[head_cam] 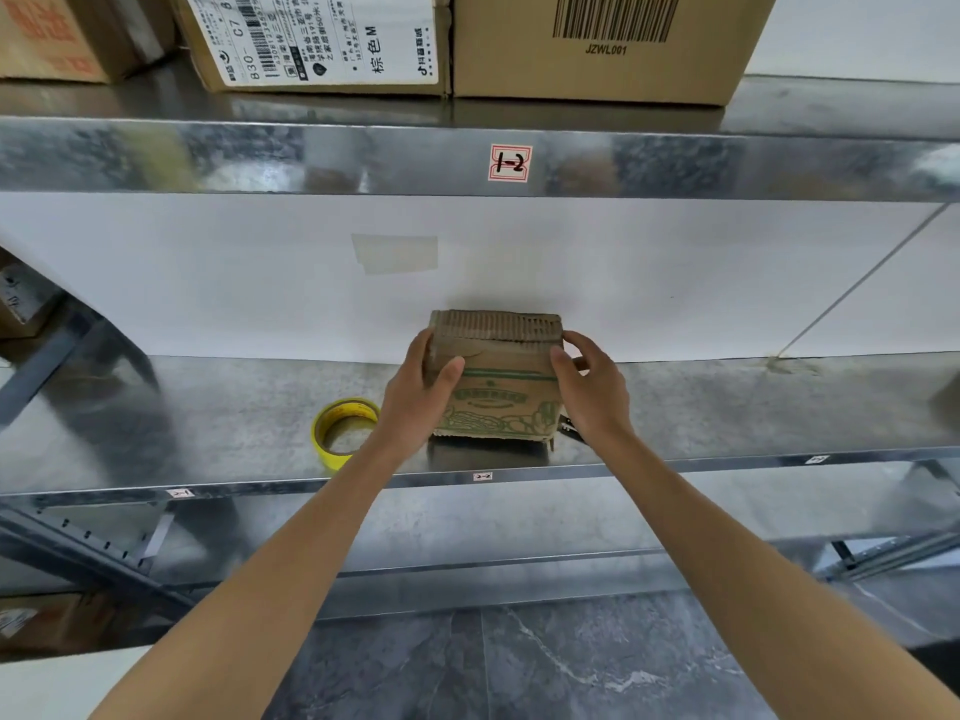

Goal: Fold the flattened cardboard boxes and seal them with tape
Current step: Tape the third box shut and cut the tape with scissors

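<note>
Head view, first speaker: How many hands are on the task's box, and how do they sit?

Second speaker: Two. The left hand (423, 387) grasps the left side of the one small cardboard box (501, 392), with the thumb laid across the printed front and the fingers wrapped round the edge. The right hand (589, 387) grasps the right side, thumb on the front, fingers curled at the upper corner. The box stands between the two palms over the metal shelf (753, 407), with corrugated edges showing along its top. I cannot tell whether its lower edge touches the steel.

First speaker: And tape?

Second speaker: One yellow tape roll (345, 431) lies on the shelf just outside the left wrist, apart from the box. One small dark object (569, 427) peeks out just under the right hand, too hidden to name.

First speaker: Anything else to count?

Second speaker: Well above both hands, three larger boxes stand on the upper shelf (260, 158). The red-printed carton (52, 39) is far out past the left hand. The labelled carton (322, 39) is above the left hand. The barcode carton (613, 54) is above the right hand. One "1-2" tag (510, 162) sits on that shelf's lip, straight above the box. One pale strip of tape (395, 253) is stuck on the white wall (675, 278), above the left fingers. Three small tags (483, 476) mark the lower shelf's front edge, near the forearms.
</note>
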